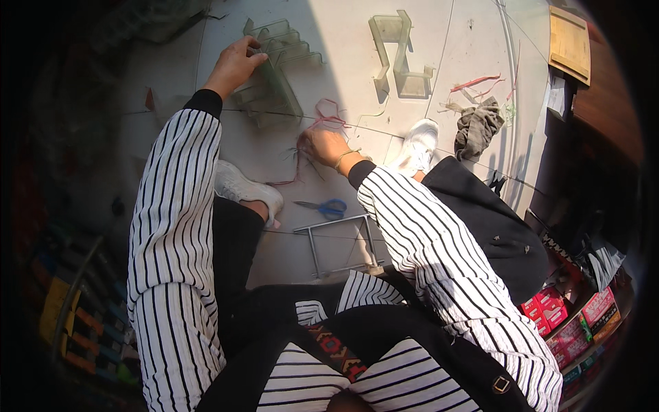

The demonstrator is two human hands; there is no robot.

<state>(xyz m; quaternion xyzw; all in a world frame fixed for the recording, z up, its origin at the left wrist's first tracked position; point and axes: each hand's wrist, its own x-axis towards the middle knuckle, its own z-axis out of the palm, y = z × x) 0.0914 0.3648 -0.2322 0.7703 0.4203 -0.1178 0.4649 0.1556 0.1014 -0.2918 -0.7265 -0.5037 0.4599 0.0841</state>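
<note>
Grey rag (478,128) nr R shoe (419,145); scissors (333,209) by metal frame (333,223); string (330,122) pt-hidden

On the floor (439,20), the stack of bent strips (283,86) is at the top, left of the middle, with the left hand (237,67) touching its upper left end. Another bent strip (401,51) lies to its right. Below the stack, the string (331,113) is just above the right hand (324,146). The scissors (324,207) lie lower, between the left shoe (247,189) and the right sleeve (419,226). Under them is the metal frame (331,223). The rag (478,128) is right of the right shoe (417,145). Small boxes (549,309) sit at the lower right.
</note>
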